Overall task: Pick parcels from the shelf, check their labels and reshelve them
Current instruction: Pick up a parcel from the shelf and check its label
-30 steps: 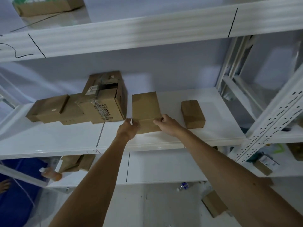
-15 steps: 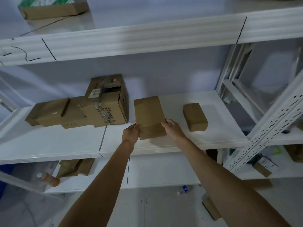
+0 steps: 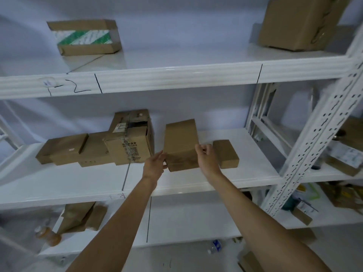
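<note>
A plain brown parcel (image 3: pixel 180 142) lies lengthwise on the middle shelf (image 3: pixel 196 183), its near end tilted a little. My left hand (image 3: pixel 154 163) touches its lower left corner with the fingers spread. My right hand (image 3: pixel 207 160) sits at its right edge, fingers curled and loose against the side. Neither hand clearly grips the parcel. No label shows on the upper face.
A small brown box (image 3: pixel 225 154) lies just right of my right hand. A taped box (image 3: pixel 131 138) and flat parcels (image 3: pixel 64 150) lie to the left. The upper shelf holds a green-striped box (image 3: pixel 84 37) and a large carton (image 3: pixel 298 22). A perforated white upright (image 3: pixel 314 134) stands at the right.
The view has tilted upward, bringing the upper shelf into sight. Both hands have loosened on the parcel, the left one opening and the right sliding up its side.
</note>
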Motion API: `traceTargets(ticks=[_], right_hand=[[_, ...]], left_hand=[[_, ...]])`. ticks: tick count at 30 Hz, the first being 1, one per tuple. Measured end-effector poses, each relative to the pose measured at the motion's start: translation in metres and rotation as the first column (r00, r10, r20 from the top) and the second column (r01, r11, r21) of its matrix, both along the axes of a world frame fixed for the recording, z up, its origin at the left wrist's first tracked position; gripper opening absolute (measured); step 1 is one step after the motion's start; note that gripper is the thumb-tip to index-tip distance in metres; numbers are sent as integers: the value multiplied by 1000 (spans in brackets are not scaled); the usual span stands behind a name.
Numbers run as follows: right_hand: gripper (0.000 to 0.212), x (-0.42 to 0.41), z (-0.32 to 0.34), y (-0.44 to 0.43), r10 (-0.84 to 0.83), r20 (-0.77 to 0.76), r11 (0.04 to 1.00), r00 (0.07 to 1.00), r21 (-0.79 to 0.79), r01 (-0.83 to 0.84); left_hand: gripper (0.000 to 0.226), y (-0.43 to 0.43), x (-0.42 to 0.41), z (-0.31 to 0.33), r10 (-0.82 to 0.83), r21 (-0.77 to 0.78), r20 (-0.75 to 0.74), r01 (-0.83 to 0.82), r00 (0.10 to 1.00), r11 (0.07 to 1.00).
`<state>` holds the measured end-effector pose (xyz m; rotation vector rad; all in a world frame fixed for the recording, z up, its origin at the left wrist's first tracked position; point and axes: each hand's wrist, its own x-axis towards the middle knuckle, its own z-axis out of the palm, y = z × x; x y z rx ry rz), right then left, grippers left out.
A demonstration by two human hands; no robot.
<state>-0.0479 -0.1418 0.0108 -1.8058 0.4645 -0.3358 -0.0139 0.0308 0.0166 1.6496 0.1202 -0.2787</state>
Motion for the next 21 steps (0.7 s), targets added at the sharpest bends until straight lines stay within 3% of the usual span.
traceTargets(ticks=[2, 5, 7, 11, 15, 21], right_hand=[[40, -4, 4, 5, -110, 48, 994, 993, -16, 111], [41, -8, 7, 11, -233, 125, 972, 965, -3, 235], [41, -11, 11, 12, -257, 148, 966, 955, -1, 260], [24, -31, 37, 20, -188, 182, 979, 965, -47, 199], [31, -58, 54, 20, -75, 196, 994, 978, -59, 88], [43, -64, 41, 8, -28, 243, 999, 970, 52, 15]], left_hand=[[33, 1, -9, 7, -17, 7, 71, 16, 997, 1000], [18, 2, -19, 19, -40, 17, 170, 38, 985, 999], [26, 4, -25, 26, -38, 19, 214, 34, 976, 999], [15, 11, -30, 30, 16, -27, 307, -8, 952, 1000], [39, 15, -37, 30, 50, -96, 291, -23, 955, 995], [59, 9, -46, 34, -34, -57, 249, 50, 968, 997]])
